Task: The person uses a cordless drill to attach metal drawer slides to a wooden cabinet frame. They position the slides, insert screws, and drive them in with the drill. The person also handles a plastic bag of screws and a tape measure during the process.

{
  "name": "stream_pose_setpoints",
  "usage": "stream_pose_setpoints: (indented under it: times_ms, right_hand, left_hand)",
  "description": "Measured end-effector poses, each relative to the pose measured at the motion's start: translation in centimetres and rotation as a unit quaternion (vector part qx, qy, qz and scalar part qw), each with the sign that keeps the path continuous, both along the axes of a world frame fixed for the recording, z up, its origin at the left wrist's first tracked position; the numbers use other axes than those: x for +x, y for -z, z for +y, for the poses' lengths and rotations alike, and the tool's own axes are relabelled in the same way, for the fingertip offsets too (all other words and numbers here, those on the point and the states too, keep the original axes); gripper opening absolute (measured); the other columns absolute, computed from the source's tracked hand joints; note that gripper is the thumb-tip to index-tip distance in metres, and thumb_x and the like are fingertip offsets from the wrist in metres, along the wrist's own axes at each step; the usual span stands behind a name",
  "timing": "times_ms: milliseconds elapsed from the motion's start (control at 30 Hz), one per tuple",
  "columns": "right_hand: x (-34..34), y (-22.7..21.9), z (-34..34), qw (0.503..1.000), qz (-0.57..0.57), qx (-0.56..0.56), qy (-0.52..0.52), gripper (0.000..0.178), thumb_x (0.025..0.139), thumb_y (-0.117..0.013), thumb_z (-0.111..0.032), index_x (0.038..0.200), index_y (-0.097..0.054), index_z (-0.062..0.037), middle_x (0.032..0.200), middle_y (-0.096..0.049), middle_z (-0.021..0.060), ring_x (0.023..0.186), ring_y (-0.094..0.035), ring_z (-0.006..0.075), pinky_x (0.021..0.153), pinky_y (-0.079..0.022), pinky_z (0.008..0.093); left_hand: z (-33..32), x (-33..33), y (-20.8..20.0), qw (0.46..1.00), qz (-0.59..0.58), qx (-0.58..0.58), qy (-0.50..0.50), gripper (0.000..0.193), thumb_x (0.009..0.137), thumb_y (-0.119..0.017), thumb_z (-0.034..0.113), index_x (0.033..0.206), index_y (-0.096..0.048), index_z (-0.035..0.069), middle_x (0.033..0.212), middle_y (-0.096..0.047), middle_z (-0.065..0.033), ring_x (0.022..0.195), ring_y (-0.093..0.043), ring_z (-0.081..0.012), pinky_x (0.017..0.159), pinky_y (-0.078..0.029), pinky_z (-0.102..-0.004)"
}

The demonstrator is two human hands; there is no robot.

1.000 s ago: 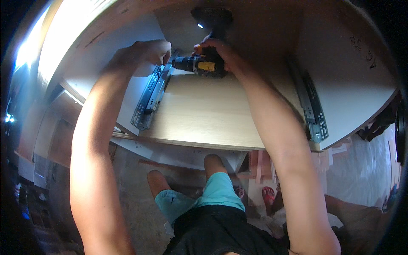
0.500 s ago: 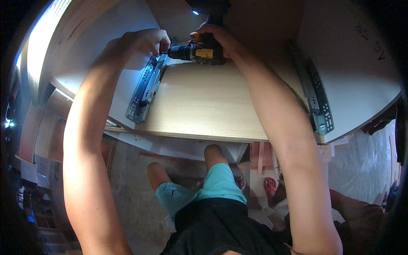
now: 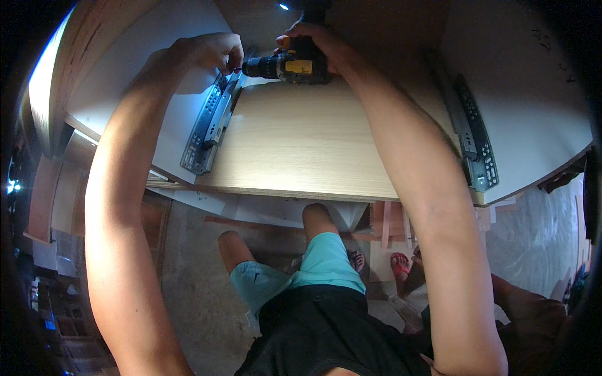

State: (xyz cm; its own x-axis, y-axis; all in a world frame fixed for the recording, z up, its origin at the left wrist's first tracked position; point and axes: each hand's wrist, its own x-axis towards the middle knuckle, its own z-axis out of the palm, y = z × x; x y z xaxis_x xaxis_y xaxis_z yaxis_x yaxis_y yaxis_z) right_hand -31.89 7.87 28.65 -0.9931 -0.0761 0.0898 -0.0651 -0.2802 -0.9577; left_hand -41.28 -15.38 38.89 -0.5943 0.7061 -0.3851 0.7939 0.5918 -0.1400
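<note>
Fitting of a drawer slide inside a cabinet carcass, seen from above. The right hand (image 3: 313,44) is clenched round the grip of a yellow-and-black cordless drill (image 3: 290,66); the tool lies level, its bit pointing at the upper end of the left drawer slide (image 3: 210,125). The left hand (image 3: 210,50) pinches at that same upper end, fingers (image 3: 233,61) closed just beside the bit tip; whether they grasp a screw or only steady the rail cannot be told. The left drawer slide lies flat against the white side panel (image 3: 132,81), just above the pale wood-grain panel (image 3: 307,144) that spans the carcass; its lower end sits flush and seems already held, though no screw heads can be made out. Well to the right of the left drawer slide, a second drawer slide (image 3: 473,144) lies against the opposite side panel (image 3: 527,88), apparently in place. As a judgement: both rails are positioned; fastening at the upper end of the left one is in hand and unfinished.
</note>
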Motion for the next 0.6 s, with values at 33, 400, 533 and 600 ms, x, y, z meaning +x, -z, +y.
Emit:
stream_pose_setpoints:
  times_ms: [33, 400, 533, 600]
  right_hand:
    - [0.2, -0.1, -0.2, 1.000, -0.005, 0.007, 0.001, 0.041, 0.084, -0.077, -0.032, 0.114, -0.072, -0.0048, 0.118, -0.077, 0.0096, 0.104, -0.075, 0.0230, 0.092, -0.061, 0.0389]
    - [-0.4, 0.1, -0.1, 1.000, -0.011, 0.003, -0.019, 0.047, 0.083, -0.077, -0.034, 0.118, -0.071, -0.0040, 0.115, -0.077, 0.0107, 0.096, -0.077, 0.0241, 0.089, -0.062, 0.0418]
    - [-0.7, 0.2, 0.4, 0.999, 0.005, -0.012, -0.032, 0.048, 0.082, -0.078, -0.035, 0.118, -0.071, -0.0042, 0.115, -0.077, 0.0105, 0.095, -0.077, 0.0242, 0.088, -0.062, 0.0409]
    - [-0.7, 0.1, 0.1, 0.999, 0.011, -0.026, -0.031, 0.048, 0.082, -0.078, -0.034, 0.119, -0.070, -0.0043, 0.115, -0.077, 0.0107, 0.096, -0.076, 0.0247, 0.089, -0.062, 0.0408]
  left_hand:
    - [-0.2, 0.2, -0.1, 1.000, 0.000, -0.007, 0.001, 0.024, 0.081, -0.080, -0.009, 0.102, -0.080, 0.002, 0.101, -0.077, -0.0150, 0.088, -0.074, -0.0283, 0.085, -0.060, -0.0433]
    - [-0.2, 0.2, -0.2, 0.997, 0.029, -0.045, 0.053, 0.020, 0.083, -0.079, -0.007, 0.101, -0.081, 0.004, 0.103, -0.077, -0.0143, 0.093, -0.073, -0.0285, 0.087, -0.060, -0.0452]
    - [0.2, 0.2, 0.0, 0.997, 0.025, -0.037, 0.068, 0.021, 0.083, -0.079, -0.008, 0.101, -0.081, 0.004, 0.104, -0.077, -0.0144, 0.093, -0.073, -0.0288, 0.088, -0.059, -0.0455]
    - [-0.1, -0.2, -0.1, 0.997, 0.020, -0.033, 0.070, 0.021, 0.080, -0.079, -0.006, 0.099, -0.080, 0.004, 0.100, -0.076, -0.0132, 0.092, -0.073, -0.0273, 0.087, -0.058, -0.0437]
